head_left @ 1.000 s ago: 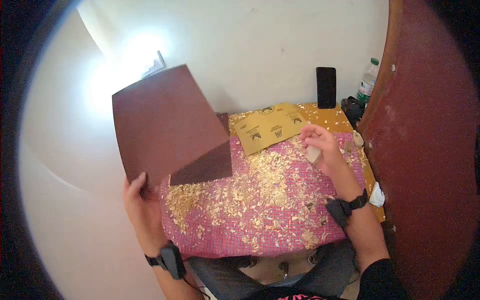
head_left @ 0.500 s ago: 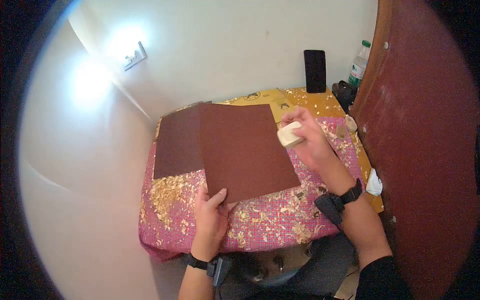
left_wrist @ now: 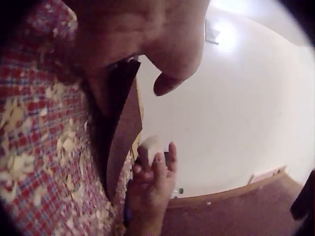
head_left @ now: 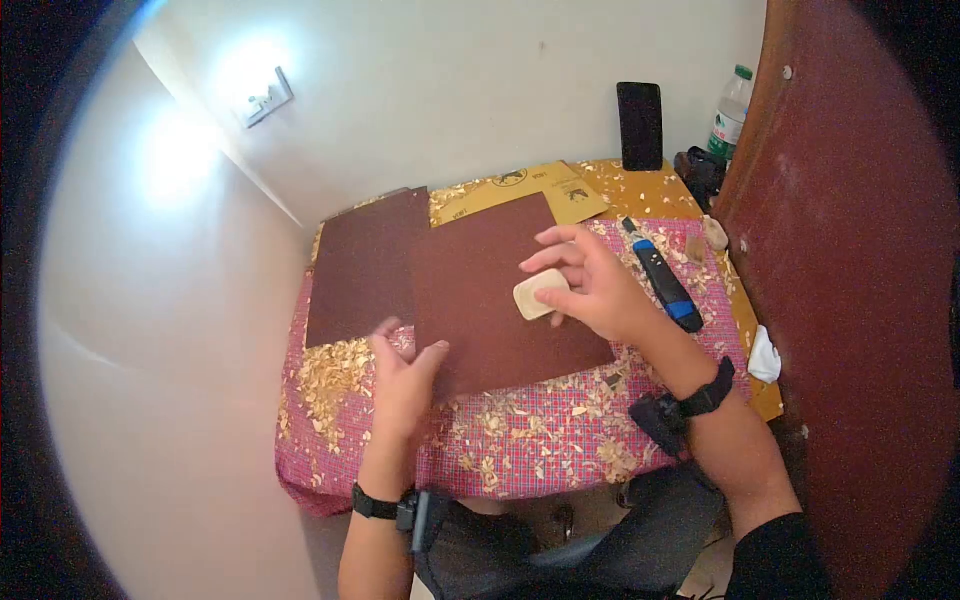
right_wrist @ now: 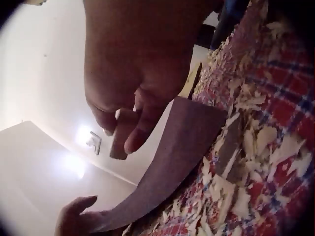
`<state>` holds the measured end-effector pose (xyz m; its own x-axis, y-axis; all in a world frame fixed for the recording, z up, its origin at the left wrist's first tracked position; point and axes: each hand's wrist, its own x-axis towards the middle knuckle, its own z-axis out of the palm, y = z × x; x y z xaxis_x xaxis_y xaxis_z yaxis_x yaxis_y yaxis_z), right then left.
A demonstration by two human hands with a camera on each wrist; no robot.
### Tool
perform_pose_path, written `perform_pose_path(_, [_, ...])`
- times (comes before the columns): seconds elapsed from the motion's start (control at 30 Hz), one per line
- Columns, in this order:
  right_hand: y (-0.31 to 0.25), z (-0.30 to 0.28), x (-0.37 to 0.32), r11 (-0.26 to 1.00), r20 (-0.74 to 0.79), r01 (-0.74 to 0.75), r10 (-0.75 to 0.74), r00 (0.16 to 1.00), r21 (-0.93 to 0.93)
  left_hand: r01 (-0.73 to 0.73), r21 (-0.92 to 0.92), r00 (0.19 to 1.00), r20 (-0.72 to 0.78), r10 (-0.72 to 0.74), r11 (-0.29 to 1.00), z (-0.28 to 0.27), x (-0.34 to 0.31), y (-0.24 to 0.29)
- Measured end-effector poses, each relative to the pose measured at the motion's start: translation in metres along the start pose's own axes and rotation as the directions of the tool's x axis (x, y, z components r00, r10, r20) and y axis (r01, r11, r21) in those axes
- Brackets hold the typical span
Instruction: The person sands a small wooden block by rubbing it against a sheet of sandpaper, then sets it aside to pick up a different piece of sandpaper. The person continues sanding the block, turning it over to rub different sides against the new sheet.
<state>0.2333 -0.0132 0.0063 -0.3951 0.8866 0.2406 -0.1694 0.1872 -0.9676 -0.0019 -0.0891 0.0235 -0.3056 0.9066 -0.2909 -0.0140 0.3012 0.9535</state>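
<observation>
While the right hand [head_left: 598, 288] pinches the pale block [head_left: 536, 295] between thumb and fingers at mid-frame, the left hand [head_left: 403, 380], thumb and fingers spread, is at the front brown sheet's [head_left: 465, 310] lower-left corner. Settling that sheet seems in hand; next probably calls for steadying it flat.

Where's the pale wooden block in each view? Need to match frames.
Head: pale wooden block just right of centre, pinched in the right hand.
Left wrist: pale wooden block just below centre.
Right wrist: pale wooden block left of centre, partly hidden by fingers.
Shared landmark: wall socket, upper left in head, near top in left wrist, left side in right wrist.
</observation>
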Motion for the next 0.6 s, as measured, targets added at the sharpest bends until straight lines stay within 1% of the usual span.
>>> perform_pose_path(0.03, [0.007,-0.001,0.002,0.995,-0.01,0.098,-0.098,0.995,0.019,0.006,0.0,1.0,0.002,-0.006,1.0,0.001,-0.004,0.004])
perform_pose_path(0.07, [0.01,-0.002,0.002,0.996,-0.01,0.09,-0.09,0.996,0.017,-0.331,0.61,0.869,-0.1,0.484,0.72,0.001,-0.008,0.008])
perform_pose_path(0.1, [0.012,-0.005,0.003,0.993,0.004,0.108,-0.109,0.994,0.054,-0.307,0.95,0.551,0.133,0.824,0.052,0.002,-0.012,0.012])
perform_pose_path(0.13, [0.012,-0.007,0.005,0.987,0.019,0.129,-0.132,0.991,0.091,-0.306,0.95,0.551,0.127,0.825,0.058,0.007,-0.014,0.02])
perform_pose_path(0.17, [0.009,-0.009,0.006,0.988,0.023,0.129,-0.132,0.991,0.086,-0.608,0.792,0.502,0.328,0.801,0.057,0.016,-0.015,0.03])
perform_pose_path(0.2, [0.005,-0.009,0.004,0.992,0.038,0.035,-0.04,0.998,0.121,-0.839,0.54,0.388,0.501,0.774,0.07,0.024,-0.013,0.035])
perform_pose_path(0.23, [0.004,-0.009,0.003,0.986,0.056,-0.063,0.055,0.997,0.156,-0.839,0.539,0.392,0.498,0.773,0.078,0.033,-0.009,0.036])
perform_pose_path(0.27, [0.006,-0.01,0.002,0.986,0.056,-0.067,0.06,0.997,0.151,-0.853,0.496,0.468,0.593,0.655,0.16,0.041,-0.005,0.037])
perform_pose_path(0.3, [0.008,-0.011,0.003,0.989,0.069,-0.037,0.027,0.997,0.144,-0.853,0.46,0.516,0.681,0.52,0.246,0.048,0.001,0.039])
perform_pose_path(0.33, [0.009,-0.013,0.003,0.991,0.081,-0.004,-0.007,0.997,0.137,-0.855,0.455,0.514,0.681,0.522,0.248,0.051,0.009,0.04])
perform_pose_path(0.4, [0.01,-0.019,0.002,0.989,0.066,-0.02,0.011,0.998,0.148,-0.904,0.367,0.424,0.696,0.58,0.22,0.058,0.028,0.037])
perform_pose_path(0.43, [0.009,-0.021,0.002,0.986,0.057,-0.038,0.029,0.998,0.164,-0.907,0.359,0.417,0.7,0.58,0.219,0.059,0.034,0.035])
perform_pose_path(0.47, [0.008,-0.02,0.002,0.987,0.05,-0.037,0.029,0.998,0.159,-0.901,0.318,0.434,0.656,0.618,0.295,0.06,0.041,0.032])
perform_pose_path(0.5, [0.005,-0.015,0.001,0.969,0.047,-0.026,0.015,0.999,0.247,-0.889,0.272,0.455,0.607,0.652,0.368,0.062,0.046,0.029])
perform_pose_path(0.53, [0.002,-0.012,0.002,0.943,0.047,-0.017,0.002,0.999,0.333,-0.89,0.267,0.453,0.604,0.655,0.369,0.063,0.051,0.024])
perform_pose_path(0.57, [0.002,-0.011,0.002,0.944,0.05,-0.021,0.005,0.999,0.328,-0.888,0.248,0.458,0.566,0.685,0.388,0.063,0.055,0.018])
perform_pose_path(0.6, [0.003,-0.011,0.003,0.973,0.084,-0.017,-0.003,0.996,0.231,-0.884,0.23,0.465,0.526,0.712,0.407,0.063,0.057,0.016])
